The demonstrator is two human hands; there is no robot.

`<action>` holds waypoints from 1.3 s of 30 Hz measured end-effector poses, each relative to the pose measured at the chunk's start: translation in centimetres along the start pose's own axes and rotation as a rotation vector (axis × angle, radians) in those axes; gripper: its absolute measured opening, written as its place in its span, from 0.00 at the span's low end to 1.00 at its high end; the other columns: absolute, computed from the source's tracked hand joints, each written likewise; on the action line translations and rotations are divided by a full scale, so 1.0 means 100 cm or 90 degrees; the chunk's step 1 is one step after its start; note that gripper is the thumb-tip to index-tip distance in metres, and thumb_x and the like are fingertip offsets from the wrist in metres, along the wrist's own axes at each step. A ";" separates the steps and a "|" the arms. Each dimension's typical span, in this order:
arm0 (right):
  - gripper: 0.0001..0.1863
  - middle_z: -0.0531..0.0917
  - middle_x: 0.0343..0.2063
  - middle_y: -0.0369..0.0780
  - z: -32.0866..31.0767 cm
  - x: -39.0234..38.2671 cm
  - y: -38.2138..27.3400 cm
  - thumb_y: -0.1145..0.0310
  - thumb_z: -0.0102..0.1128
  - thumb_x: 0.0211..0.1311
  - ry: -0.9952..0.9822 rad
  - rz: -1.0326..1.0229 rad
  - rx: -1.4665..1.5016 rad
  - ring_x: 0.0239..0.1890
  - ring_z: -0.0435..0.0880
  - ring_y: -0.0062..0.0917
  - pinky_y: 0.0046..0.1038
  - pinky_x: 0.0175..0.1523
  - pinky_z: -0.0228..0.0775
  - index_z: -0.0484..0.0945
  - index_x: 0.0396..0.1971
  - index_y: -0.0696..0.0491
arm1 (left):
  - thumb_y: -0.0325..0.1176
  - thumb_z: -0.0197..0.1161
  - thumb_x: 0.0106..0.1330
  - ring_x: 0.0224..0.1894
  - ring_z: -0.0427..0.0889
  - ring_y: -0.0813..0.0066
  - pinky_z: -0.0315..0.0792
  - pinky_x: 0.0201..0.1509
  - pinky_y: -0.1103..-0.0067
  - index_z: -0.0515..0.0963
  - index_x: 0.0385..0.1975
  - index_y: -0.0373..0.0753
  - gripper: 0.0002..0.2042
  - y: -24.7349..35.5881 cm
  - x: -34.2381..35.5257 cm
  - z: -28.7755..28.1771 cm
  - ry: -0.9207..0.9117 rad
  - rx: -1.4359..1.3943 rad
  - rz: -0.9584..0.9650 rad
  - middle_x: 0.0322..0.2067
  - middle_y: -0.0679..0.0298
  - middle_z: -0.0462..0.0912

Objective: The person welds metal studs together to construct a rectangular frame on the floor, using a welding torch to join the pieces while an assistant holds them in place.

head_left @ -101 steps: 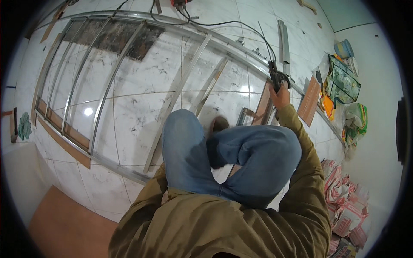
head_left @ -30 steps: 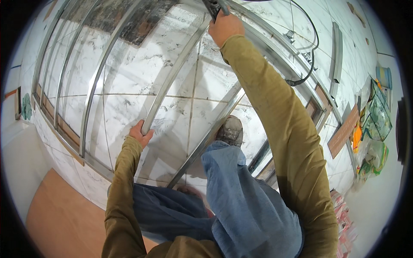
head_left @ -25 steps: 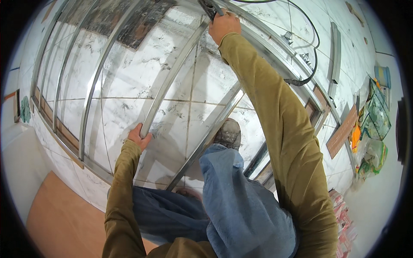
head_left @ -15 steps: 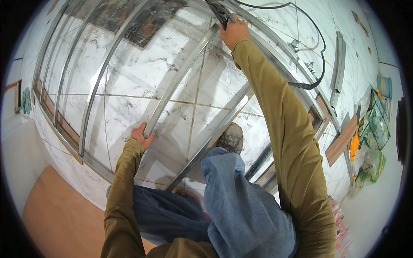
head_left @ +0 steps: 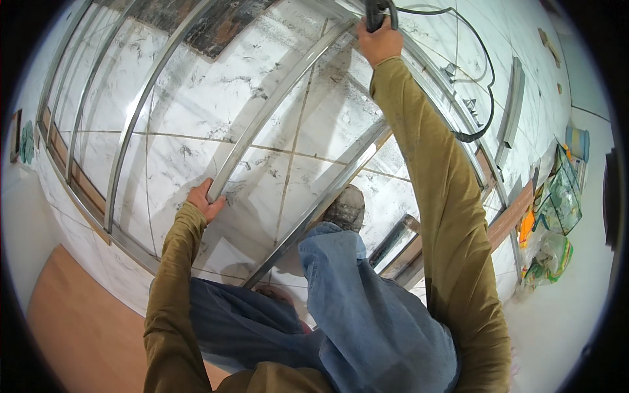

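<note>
My left hand (head_left: 207,200) is closed around the near end of a silver metal stud (head_left: 265,118), which slants away to the far right. At the stud's far end, my right hand (head_left: 380,42) grips a black handled tool (head_left: 379,12) by the top edge of the view. The tool's upper part is cut off, so its exact kind does not show. Beside it, a second metal stud (head_left: 314,209) lies roughly parallel, next to my shoe (head_left: 346,208). Long metal rails (head_left: 452,108) run past my right forearm.
More curved-looking studs (head_left: 134,111) of the frame stand at left. A black cable (head_left: 488,72) loops at upper right, near a loose metal channel (head_left: 512,105). Plastic bags (head_left: 553,252) and a brown plank (head_left: 514,216) lie at right. Dark boards (head_left: 219,33) lie at far left.
My right hand has shifted right with the black tool, which has turned from slanting left to more upright. My left hand stays on the stud's end. The whole view has shifted slightly.
</note>
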State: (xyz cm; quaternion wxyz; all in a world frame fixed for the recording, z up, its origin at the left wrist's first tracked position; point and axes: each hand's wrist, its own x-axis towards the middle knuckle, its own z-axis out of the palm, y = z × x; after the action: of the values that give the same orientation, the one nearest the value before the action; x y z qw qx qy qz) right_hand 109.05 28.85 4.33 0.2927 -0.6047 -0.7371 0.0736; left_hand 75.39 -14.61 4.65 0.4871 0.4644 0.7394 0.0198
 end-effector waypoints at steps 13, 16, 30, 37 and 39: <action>0.24 0.87 0.31 0.47 0.004 -0.006 -0.010 0.48 0.62 0.53 -0.084 0.003 0.039 0.38 0.86 0.45 0.42 0.47 0.77 0.81 0.47 0.46 | 0.43 0.66 0.57 0.40 0.72 0.43 0.69 0.49 0.58 0.71 0.47 0.38 0.22 0.006 -0.010 0.005 0.089 0.048 0.016 0.32 0.43 0.77; 0.26 0.87 0.31 0.48 0.007 -0.008 -0.008 0.47 0.61 0.53 -0.067 -0.027 0.029 0.38 0.86 0.46 0.43 0.47 0.77 0.80 0.48 0.47 | 0.45 0.66 0.56 0.45 0.73 0.41 0.68 0.53 0.59 0.69 0.53 0.35 0.28 0.015 -0.009 0.002 0.056 0.071 -0.015 0.40 0.39 0.76; 0.29 0.85 0.29 0.53 0.011 -0.006 0.000 0.47 0.62 0.53 -0.036 -0.061 -0.029 0.34 0.86 0.49 0.44 0.44 0.77 0.79 0.45 0.58 | 0.42 0.66 0.56 0.44 0.73 0.40 0.69 0.54 0.59 0.70 0.56 0.37 0.28 0.005 -0.007 0.006 0.076 0.057 0.016 0.40 0.37 0.77; 0.10 0.81 0.24 0.57 -0.004 -0.015 -0.032 0.67 0.60 0.52 -0.006 -0.051 0.182 0.30 0.81 0.55 0.47 0.33 0.72 0.78 0.27 0.60 | 0.48 0.65 0.58 0.54 0.74 0.38 0.67 0.63 0.63 0.63 0.65 0.29 0.39 0.020 -0.011 -0.006 -0.017 0.076 -0.071 0.52 0.31 0.73; 0.11 0.81 0.25 0.56 -0.004 -0.014 -0.030 0.65 0.61 0.52 -0.020 -0.045 0.146 0.31 0.81 0.54 0.47 0.34 0.72 0.79 0.28 0.60 | 0.48 0.65 0.58 0.54 0.74 0.38 0.68 0.62 0.63 0.64 0.65 0.30 0.39 0.021 -0.011 -0.006 -0.013 0.080 -0.068 0.52 0.32 0.72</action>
State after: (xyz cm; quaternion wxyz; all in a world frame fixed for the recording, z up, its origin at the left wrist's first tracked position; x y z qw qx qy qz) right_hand 106.85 26.67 5.55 0.3510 -0.5397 -0.7491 0.1563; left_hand 76.41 -13.88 6.74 0.4652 0.4541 0.7577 -0.0573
